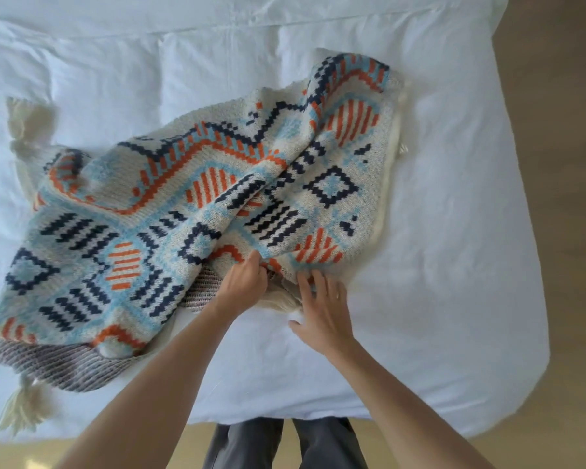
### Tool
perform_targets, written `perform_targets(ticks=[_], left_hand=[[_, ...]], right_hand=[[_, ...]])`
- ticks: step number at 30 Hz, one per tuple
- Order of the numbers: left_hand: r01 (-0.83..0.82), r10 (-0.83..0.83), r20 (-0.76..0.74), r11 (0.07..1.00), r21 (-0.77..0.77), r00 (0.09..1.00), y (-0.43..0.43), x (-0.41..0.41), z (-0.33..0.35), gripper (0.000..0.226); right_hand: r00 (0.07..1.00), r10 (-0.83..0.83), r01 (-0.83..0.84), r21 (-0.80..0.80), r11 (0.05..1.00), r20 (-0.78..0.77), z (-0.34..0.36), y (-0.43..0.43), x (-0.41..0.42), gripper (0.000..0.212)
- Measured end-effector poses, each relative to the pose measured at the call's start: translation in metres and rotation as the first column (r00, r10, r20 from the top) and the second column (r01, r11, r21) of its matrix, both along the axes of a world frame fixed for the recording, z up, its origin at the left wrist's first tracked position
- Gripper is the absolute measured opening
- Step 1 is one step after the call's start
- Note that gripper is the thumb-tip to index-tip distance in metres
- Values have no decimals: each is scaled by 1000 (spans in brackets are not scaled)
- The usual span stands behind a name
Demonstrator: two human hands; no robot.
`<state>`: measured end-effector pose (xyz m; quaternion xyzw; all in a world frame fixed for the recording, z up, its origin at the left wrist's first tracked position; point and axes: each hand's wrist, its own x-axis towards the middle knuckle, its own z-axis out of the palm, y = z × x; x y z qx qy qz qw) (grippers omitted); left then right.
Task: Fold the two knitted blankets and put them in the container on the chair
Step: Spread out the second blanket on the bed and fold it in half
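While the patterned blanket (170, 204) lay rumpled on the bed (437, 231), the left hand (246, 282) pinched its near edge; the right hand (325, 313) touched it, fingers spread.

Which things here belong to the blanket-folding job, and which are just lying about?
Job: patterned knitted blanket; grey striped knit under it; left hand gripping its edge; right hand touching it. Container and chair: not in view.
Just there: white bed; wooden floor; grey trousers.
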<state>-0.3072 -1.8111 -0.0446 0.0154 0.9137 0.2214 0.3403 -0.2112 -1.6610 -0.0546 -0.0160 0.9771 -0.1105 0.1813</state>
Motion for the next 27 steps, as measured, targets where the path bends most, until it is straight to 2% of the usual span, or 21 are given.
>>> perform_targets(ticks=[2, 5, 8, 10, 12, 14, 16, 18, 20, 22, 24, 27], left_hand=[[-20, 17, 79, 999, 37, 997, -2, 1, 1, 11], [56, -62, 174, 998, 41, 983, -4, 5, 5, 18], [203, -197, 108, 978, -49, 974, -8, 8, 9, 29], [244, -239, 57, 961, -131, 969, -9, 10, 12, 31], [306, -306, 26, 939, -159, 952, 0, 19, 15, 33], [392, -394, 12, 912, -122, 919, 24, 38, 15, 34], [460, -460, 20, 887, -44, 888, 55, 64, 13, 33], [523, -522, 62, 852, -4, 851, 79, 87, 9, 38], [595, -591, 80, 802, -48, 803, 87, 99, 3, 43], [638, -634, 69, 762, -108, 770, 78, 102, -3, 45], [663, -653, 114, 735, -143, 749, 60, 100, -7, 51], [678, -641, 225, 707, -198, 734, 34, 97, -14, 51]], right_hand=[[998, -50, 48, 45, 998, 41, -6, -4, -2, 82], [987, -141, 148, 106, 983, -72, -8, -9, -11, 46], [983, -98, 117, 114, 987, -157, -2, -7, -19, 20], [980, -24, 44, 94, 995, -197, 3, 12, -16, 13], [976, 29, -8, 96, 995, -214, 10, 45, -7, 21], [979, 66, -28, 190, 981, -195, 18, 83, 11, 24], [995, 63, -36, 303, 952, -80, 25, 113, 33, 32], [997, 9, -33, 332, 943, 74, 26, 128, 52, 47], [986, -19, -37, 323, 946, 167, 23, 128, 64, 59], [982, -19, -34, 269, 962, 190, 21, 117, 70, 71], [988, -26, -6, 207, 978, 151, 16, 102, 76, 79], [990, -97, 81, 157, 984, 98, 8, 88, 75, 76]])
